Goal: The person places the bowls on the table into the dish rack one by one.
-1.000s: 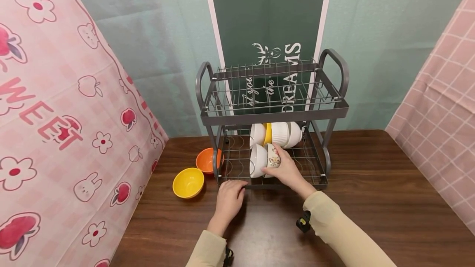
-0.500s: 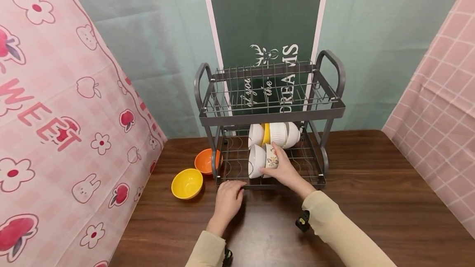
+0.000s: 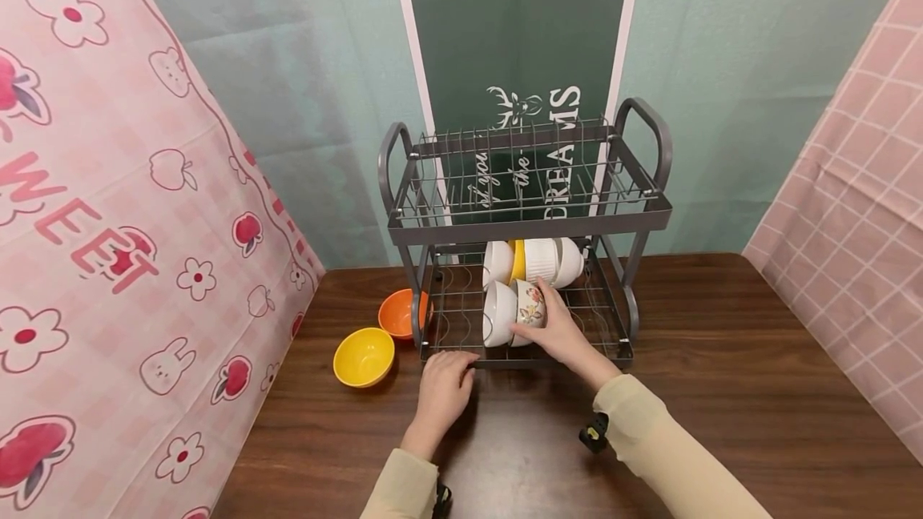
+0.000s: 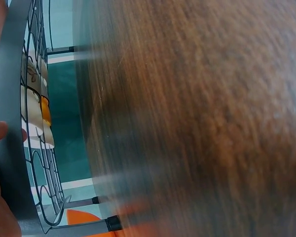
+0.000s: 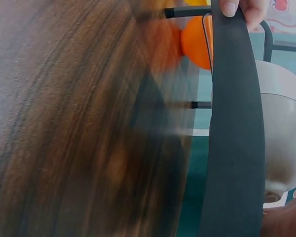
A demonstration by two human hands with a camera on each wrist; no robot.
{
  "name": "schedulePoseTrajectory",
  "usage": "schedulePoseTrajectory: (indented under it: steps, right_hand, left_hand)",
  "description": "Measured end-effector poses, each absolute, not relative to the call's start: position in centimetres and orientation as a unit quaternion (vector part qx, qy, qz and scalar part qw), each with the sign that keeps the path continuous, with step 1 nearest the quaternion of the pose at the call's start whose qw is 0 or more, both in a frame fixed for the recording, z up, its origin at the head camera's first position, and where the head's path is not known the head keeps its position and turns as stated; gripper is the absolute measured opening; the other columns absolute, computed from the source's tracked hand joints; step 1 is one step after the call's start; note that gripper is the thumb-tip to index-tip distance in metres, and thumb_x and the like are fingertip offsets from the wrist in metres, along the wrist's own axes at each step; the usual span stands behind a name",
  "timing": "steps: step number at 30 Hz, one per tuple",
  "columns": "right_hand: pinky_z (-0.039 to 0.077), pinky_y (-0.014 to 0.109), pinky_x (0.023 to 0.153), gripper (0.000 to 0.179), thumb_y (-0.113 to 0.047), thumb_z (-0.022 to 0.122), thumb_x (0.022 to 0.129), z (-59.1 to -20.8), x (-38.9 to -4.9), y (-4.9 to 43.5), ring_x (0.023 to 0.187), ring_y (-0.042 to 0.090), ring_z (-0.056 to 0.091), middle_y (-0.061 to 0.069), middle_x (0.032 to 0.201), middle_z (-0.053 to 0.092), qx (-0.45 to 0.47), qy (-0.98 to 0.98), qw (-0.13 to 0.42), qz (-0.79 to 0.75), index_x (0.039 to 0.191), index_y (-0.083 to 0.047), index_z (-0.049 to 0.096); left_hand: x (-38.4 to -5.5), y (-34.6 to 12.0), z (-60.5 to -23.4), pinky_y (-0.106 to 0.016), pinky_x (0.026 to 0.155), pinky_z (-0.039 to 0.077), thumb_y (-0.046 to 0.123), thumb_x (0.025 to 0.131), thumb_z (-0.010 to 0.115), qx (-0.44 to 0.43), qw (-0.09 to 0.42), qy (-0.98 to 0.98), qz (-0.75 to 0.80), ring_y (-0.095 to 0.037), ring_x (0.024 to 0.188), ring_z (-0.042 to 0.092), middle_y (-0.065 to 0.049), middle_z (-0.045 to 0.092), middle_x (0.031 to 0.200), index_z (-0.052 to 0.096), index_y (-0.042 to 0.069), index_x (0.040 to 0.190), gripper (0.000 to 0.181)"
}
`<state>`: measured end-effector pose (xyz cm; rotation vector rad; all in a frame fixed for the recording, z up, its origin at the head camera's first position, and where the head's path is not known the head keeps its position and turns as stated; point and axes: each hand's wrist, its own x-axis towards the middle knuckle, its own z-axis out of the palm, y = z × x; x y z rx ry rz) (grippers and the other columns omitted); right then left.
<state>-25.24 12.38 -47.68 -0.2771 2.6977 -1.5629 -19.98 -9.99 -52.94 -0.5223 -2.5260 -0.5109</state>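
My right hand (image 3: 561, 336) holds a white bowl with a floral print (image 3: 530, 307), thumb on its near side and fingers over the far side. This floral bowl stands on its side at the front of the lower shelf of a dark grey two-tier dish rack (image 3: 530, 227). Directly left of it is a plain white bowl (image 3: 498, 315), also on edge. My left hand (image 3: 445, 387) grips the shelf's front rail (image 4: 14, 94) near its left end. In the right wrist view, left-hand fingertips (image 5: 230, 8) lie over that rail, and a pale bowl (image 5: 283, 133) shows behind it.
Behind the front pair stands a row of bowls on edge, including a yellow bowl (image 3: 518, 260) and a ribbed white bowl (image 3: 541, 259). An orange bowl (image 3: 399, 313) and a larger yellow bowl (image 3: 364, 357) sit on the wooden table (image 3: 735, 391) left of the rack.
My right hand has shifted slightly right over the last half second, and the floral bowl has moved a little right with it. My left hand stays on the rail.
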Motion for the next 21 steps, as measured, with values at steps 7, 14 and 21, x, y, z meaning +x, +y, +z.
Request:
schedulePoseTrajectory:
  steps: [7, 14, 21]
  right_hand:
    - [0.023, 0.059, 0.107, 0.100, -0.048, 0.066, 0.080, -48.2, -24.4, 13.7, 0.141, 0.040, 0.012, 0.019, 0.154, 0.007, -0.069, 0.873, 0.004, -0.483, 0.149, -0.010, 0.005]
    - [0.024, 0.062, 0.105, 0.096, -0.054, 0.060, 0.082, -48.6, -23.1, 15.0, 0.139, 0.044, 0.016, 0.022, 0.153, 0.011, -0.073, 0.912, -0.019, -0.402, 0.149, -0.008, 0.008]
    - [0.031, 0.061, 0.101, 0.086, -0.054, 0.056, 0.085, -49.5, -21.6, 15.9, 0.133, 0.045, 0.029, 0.024, 0.149, 0.023, -0.091, 0.954, -0.067, -0.278, 0.146, -0.003, 0.022]
  left_hand:
    - [-20.0, -10.0, -53.0, -0.033, 0.089, 0.044, 0.016, 0.081, 0.068, -0.186, 0.232, -0.935, -0.193, -0.011, 0.093, 0.064, 0.009, 0.070, 0.096, 0.069, 0.022, 0.099, 0.019]
    - [-19.9, -10.1, -53.0, -0.036, 0.094, 0.042, 0.016, 0.081, 0.067, -0.191, 0.221, -0.937, -0.193, -0.012, 0.097, 0.063, 0.007, 0.070, 0.100, 0.068, 0.021, 0.103, 0.022]
    - [-19.5, -10.3, -52.7, -0.040, 0.100, 0.038, 0.014, 0.080, 0.069, -0.209, 0.194, -0.936, -0.207, -0.016, 0.103, 0.060, 0.003, 0.067, 0.108, 0.064, 0.018, 0.112, 0.032]
